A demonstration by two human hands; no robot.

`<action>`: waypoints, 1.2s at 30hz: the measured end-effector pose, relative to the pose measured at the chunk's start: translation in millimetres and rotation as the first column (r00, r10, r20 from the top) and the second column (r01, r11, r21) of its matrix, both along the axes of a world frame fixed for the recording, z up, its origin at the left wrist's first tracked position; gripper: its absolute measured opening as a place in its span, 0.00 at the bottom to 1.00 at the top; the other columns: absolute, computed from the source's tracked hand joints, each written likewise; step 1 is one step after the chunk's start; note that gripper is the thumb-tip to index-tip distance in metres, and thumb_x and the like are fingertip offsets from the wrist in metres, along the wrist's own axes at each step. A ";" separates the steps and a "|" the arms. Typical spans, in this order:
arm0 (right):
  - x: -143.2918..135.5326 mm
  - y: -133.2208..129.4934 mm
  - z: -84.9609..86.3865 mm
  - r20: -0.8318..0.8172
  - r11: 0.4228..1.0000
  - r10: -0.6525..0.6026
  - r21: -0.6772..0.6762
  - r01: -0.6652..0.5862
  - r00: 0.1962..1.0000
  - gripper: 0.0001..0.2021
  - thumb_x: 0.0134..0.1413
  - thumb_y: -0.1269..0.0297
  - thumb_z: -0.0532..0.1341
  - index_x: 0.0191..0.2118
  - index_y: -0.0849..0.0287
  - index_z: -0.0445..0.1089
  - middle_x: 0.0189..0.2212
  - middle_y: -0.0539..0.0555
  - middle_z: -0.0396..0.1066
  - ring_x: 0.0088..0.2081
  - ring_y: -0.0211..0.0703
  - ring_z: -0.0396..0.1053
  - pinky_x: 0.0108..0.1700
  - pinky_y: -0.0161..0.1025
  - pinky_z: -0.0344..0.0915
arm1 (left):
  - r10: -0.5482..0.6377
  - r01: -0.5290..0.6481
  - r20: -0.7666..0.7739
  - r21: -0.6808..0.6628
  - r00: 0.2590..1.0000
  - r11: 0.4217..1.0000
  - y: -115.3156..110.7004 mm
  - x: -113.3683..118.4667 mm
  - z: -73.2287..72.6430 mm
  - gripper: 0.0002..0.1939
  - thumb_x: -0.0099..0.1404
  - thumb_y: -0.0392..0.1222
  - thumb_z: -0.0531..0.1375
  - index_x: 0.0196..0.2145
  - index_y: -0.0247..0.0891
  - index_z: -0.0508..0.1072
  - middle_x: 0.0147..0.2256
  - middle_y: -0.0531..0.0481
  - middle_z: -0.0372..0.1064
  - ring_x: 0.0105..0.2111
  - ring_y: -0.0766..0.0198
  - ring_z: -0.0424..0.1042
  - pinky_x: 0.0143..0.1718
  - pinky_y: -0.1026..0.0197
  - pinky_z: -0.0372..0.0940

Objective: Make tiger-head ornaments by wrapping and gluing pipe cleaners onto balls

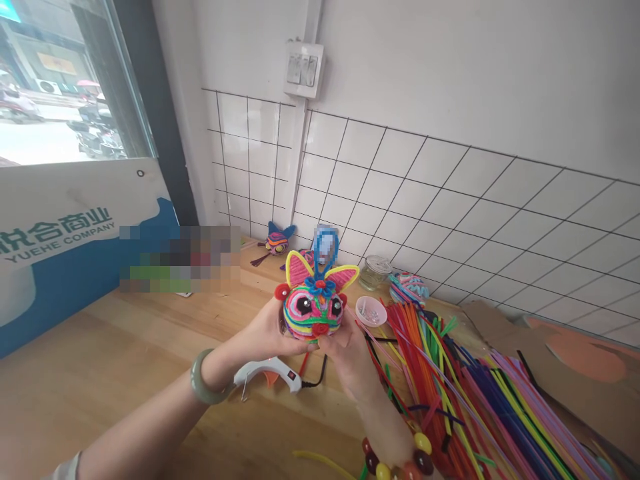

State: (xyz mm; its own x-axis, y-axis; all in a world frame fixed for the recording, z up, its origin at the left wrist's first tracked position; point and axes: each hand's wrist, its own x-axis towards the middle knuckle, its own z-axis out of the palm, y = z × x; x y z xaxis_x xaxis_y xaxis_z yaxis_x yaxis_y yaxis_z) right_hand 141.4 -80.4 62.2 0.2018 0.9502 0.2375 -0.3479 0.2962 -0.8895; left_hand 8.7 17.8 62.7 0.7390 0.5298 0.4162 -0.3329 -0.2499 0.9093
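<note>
**Eared striped toy held up in both hands, above the glue gun**

At the near edge, a loose yellow pipe cleaner (320,457) is seen, and a beaded bracelet (423,443) is worn on the left wrist, over coloured stems. A pale green bangle (196,383) is worn on the right.

The toy (313,319) is held upright in front of the body, its face turned to the camera. Its lower right side is clasped by the right hand (265,330), its lower left side by the left hand (345,350); the fingers are closed in around it, some hidden behind. Ears, eyes and blue loop are seen in place, so the step in hand is judged to be a showing or checking of the piece. For any next move, a light, even grip is called for, with ears and loop kept unpressed.

Below the hands, a glue gun (287,375) is laid on the wooden table (165,340); its black cord could be caught by a lowered hand. Room is judged widest to the right hand's side. On the left, movement is hemmed in by piled pipe cleaners (530,413) and, farther back, by a pink bowl (373,324) and a glass jar (373,275). The far edge is bounded by the wall (450,73).
</note>
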 end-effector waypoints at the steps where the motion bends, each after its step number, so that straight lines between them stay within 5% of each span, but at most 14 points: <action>1: 0.7 0.9 -0.6 -0.012 1.000 -0.002 0.002 0.002 1.000 0.26 0.46 0.56 0.73 0.52 0.49 0.70 0.52 0.53 0.75 0.53 0.51 0.72 0.56 0.49 0.66 | -0.026 0.026 0.006 -0.019 1.000 0.999 1.4 0.0 -0.9 0.34 0.51 0.36 0.71 0.54 0.36 0.63 0.51 0.37 0.72 0.51 0.48 0.73 0.50 0.51 0.69; 7: 8.7 2.3 -0.8 -0.134 0.997 0.033 -0.068 -0.043 0.990 0.19 0.50 0.48 0.69 0.46 0.51 0.75 0.47 0.53 0.77 0.48 0.50 0.74 0.52 0.48 0.67 | -0.111 0.111 0.051 -0.008 0.993 0.994 10.0 -1.0 2.0 0.40 0.50 0.37 0.73 0.58 0.38 0.64 0.60 0.36 0.63 0.61 0.44 0.62 0.61 0.46 0.58; 13: 23.4 3.2 -0.5 -0.203 0.992 -0.044 -0.121 0.020 0.978 0.21 0.46 0.48 0.71 0.45 0.50 0.75 0.46 0.53 0.78 0.45 0.50 0.73 0.49 0.47 0.67 | -0.116 0.122 0.073 -0.089 0.991 0.988 25.1 -1.3 -7.4 0.37 0.59 0.36 0.69 0.63 0.43 0.60 0.54 0.38 0.68 0.53 0.52 0.70 0.52 0.51 0.66; 18: 35.0 3.8 1.6 -0.238 0.976 -0.099 -0.212 0.048 0.966 0.22 0.41 0.46 0.73 0.42 0.52 0.76 0.42 0.53 0.79 0.44 0.51 0.73 0.50 0.49 0.66 | 0.068 -0.086 -0.095 -0.196 0.993 0.977 31.8 -1.5 -12.3 0.34 0.58 0.39 0.69 0.60 0.38 0.62 0.40 0.44 0.74 0.42 0.59 0.74 0.39 0.57 0.69; 22: 42.5 4.6 4.6 -0.323 0.950 -0.092 -0.312 -0.014 0.942 0.25 0.35 0.44 0.74 0.38 0.53 0.76 0.36 0.53 0.80 0.40 0.50 0.74 0.49 0.50 0.66 | 0.167 -0.189 -0.105 -0.267 0.980 0.945 29.9 -0.4 -6.6 0.31 0.58 0.43 0.69 0.56 0.36 0.65 0.40 0.44 0.74 0.30 0.64 0.72 0.30 0.58 0.68; 31: 57.1 2.9 3.3 -0.455 0.939 -0.067 -0.330 -0.098 0.888 0.22 0.40 0.43 0.72 0.36 0.55 0.76 0.37 0.54 0.79 0.43 0.48 0.74 0.49 0.48 0.67 | 0.380 -0.365 -0.039 -0.385 0.924 0.848 29.9 -3.3 2.8 0.25 0.55 0.48 0.70 0.47 0.34 0.73 0.40 0.44 0.76 0.40 0.58 0.75 0.45 0.52 0.70; 36: 60.9 3.9 0.5 -0.459 0.929 -0.112 -0.364 -0.072 0.882 0.20 0.45 0.44 0.70 0.33 0.56 0.76 0.38 0.55 0.78 0.44 0.48 0.73 0.50 0.48 0.66 | 0.465 -0.460 -0.064 -0.313 0.883 0.831 28.2 -2.3 2.1 0.25 0.52 0.51 0.70 0.45 0.36 0.74 0.37 0.45 0.76 0.39 0.58 0.74 0.40 0.55 0.69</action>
